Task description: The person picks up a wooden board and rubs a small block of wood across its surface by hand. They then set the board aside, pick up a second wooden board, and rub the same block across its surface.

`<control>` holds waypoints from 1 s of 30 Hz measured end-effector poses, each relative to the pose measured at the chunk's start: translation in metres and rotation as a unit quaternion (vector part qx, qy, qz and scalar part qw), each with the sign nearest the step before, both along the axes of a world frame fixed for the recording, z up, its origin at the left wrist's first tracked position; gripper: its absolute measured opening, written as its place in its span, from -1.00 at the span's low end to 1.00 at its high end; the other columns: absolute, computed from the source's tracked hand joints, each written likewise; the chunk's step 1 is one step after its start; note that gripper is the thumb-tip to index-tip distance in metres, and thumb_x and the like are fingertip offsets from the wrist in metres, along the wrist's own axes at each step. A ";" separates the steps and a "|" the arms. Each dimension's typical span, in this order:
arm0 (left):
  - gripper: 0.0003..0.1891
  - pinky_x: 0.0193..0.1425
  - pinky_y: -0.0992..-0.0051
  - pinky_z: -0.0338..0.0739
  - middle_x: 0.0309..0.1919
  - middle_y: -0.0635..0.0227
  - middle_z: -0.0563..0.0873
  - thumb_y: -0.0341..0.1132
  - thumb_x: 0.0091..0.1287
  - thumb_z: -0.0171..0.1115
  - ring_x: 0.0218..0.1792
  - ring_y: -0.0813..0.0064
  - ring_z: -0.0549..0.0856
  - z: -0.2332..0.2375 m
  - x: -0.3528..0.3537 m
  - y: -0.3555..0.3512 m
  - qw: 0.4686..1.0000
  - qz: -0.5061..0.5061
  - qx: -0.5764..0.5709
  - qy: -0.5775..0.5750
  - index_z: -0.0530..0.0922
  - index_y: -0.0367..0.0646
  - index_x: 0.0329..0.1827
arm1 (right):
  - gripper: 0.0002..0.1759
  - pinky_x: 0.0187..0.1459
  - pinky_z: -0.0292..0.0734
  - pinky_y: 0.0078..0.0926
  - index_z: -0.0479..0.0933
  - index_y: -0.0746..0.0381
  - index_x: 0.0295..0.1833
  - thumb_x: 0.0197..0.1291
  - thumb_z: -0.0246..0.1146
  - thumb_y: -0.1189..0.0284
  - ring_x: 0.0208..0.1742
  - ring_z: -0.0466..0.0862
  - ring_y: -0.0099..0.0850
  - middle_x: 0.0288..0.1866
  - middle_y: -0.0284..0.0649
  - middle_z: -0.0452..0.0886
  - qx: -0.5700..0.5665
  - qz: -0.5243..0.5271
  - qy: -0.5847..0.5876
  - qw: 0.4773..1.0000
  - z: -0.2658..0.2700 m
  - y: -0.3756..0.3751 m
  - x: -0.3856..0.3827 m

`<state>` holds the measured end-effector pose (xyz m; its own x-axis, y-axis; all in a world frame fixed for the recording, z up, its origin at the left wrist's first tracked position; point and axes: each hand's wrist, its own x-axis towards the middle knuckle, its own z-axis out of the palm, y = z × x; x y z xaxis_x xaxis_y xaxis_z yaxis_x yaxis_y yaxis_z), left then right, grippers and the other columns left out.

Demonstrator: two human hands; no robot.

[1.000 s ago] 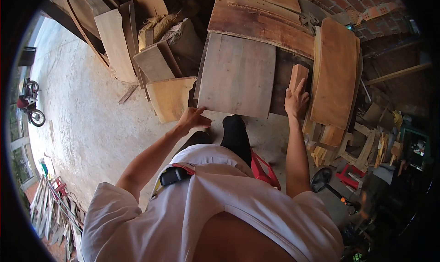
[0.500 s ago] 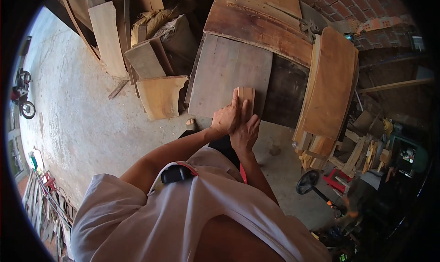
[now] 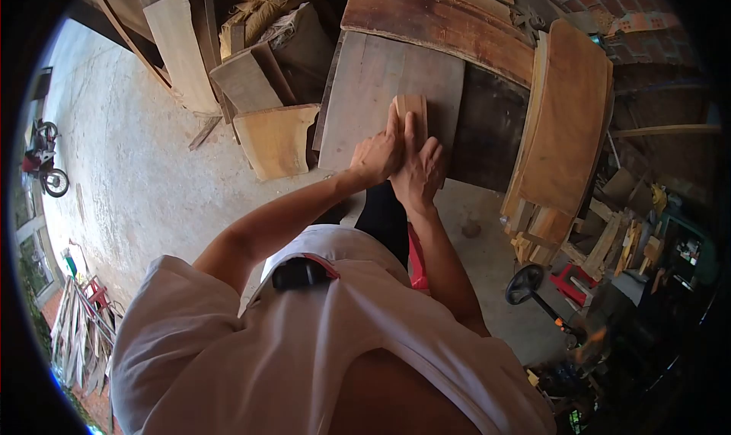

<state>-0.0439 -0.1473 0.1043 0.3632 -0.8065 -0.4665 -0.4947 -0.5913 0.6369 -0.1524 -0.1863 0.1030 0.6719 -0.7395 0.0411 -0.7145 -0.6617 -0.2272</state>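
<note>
A small, light-brown wooden block (image 3: 412,104) lies on a wide greyish wooden board (image 3: 369,77) in front of me. My left hand (image 3: 378,154) presses on the near left part of the block, its index finger stretched along the top. From the right, my right hand (image 3: 419,170) holds the same block, with one finger laid along it and the others bent. The two hands touch, and they cover the block's near end. Its underside is hidden against the board.
Beyond the board lies a reddish-brown plank (image 3: 434,25). Curved boards are stacked (image 3: 567,115) on the right. Loose boards (image 3: 276,138) lean at the left near a sack (image 3: 301,50). Offcuts, a red stool (image 3: 572,284) and a black round-headed tool (image 3: 525,284) sit at lower right.
Both hands and the wooden block have slid forward along the board, away from my body. My view has also shifted slightly. The grip looks the same.
</note>
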 end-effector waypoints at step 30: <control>-0.33 0.06 0.02 0.52 0.03 -0.22 0.63 -0.10 0.46 -0.17 -0.03 -0.18 0.66 -0.031 0.111 0.004 0.985 0.117 -0.121 -0.041 -0.08 -0.08 0.58 | -0.14 -0.27 0.61 -0.15 0.03 -0.10 0.56 0.17 0.26 0.31 -0.06 0.50 0.01 -0.11 0.05 0.35 0.014 0.059 -0.048 0.997 -0.012 -0.022 0.132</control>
<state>0.0668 -0.1435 0.0734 0.5806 -0.7803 -0.2325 -0.4180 -0.5307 0.7373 -0.0208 -0.2087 0.0908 0.7484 -0.6572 0.0895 -0.6059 -0.7323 -0.3107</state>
